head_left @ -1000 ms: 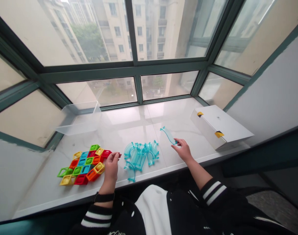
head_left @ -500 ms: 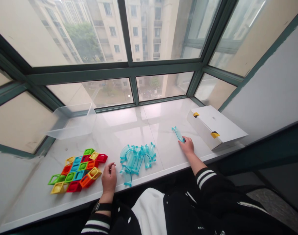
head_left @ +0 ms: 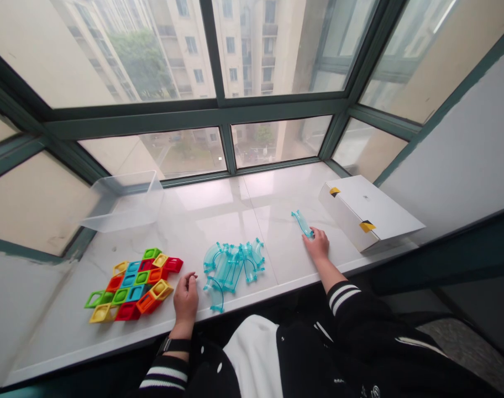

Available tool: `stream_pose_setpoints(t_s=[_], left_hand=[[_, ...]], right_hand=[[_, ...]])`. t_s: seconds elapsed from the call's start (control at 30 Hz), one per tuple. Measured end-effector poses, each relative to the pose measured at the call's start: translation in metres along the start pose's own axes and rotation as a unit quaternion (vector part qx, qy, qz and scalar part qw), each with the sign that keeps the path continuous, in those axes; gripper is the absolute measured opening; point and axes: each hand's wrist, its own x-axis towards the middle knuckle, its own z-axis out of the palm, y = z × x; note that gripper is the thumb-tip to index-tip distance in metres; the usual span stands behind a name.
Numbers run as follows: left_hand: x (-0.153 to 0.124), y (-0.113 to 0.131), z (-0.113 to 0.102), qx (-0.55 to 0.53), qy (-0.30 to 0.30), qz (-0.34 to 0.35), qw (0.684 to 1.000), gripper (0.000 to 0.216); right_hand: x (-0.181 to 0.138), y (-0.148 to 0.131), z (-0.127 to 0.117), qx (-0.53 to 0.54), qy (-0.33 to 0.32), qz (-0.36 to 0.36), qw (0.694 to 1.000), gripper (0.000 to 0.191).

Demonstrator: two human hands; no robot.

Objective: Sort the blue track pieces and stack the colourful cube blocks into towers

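My right hand (head_left: 317,244) is closed on the near end of a translucent teal track piece (head_left: 302,223). This piece is long, with small connector tabs at its far end, and lies low over the counter. My fingers hide its near end. My left hand (head_left: 186,296) rests near the counter's front edge, fingers loosely curled, with nothing visible in them. To its right is a pile of teal track pieces (head_left: 231,268), some straight and some curved. On its other side sit colourful plastic blocks (head_left: 136,286) in red, yellow, green, blue and orange, close together.
A clear plastic bin (head_left: 123,213) stands at the back left by the window. At the right is a white box (head_left: 370,213) with yellow-and-black tape tabs. The white counter (head_left: 272,190) ends at a front edge close to my body.
The view has shifted slightly. My right hand stays on the near end of the teal track piece, and my left hand rests in the same place. The pile and blocks look unchanged.
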Motion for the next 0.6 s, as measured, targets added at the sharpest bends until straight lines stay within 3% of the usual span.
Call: stream_pose_setpoints(t_s=[0.6], left_hand=[[0.0017, -0.0067, 0.0014, 0.016, -0.003, 0.014, 1.000, 0.037]], right_hand=[[0.0006, 0.0047, 0.0029, -0.002, 0.008, 0.000, 1.000, 0.048]])
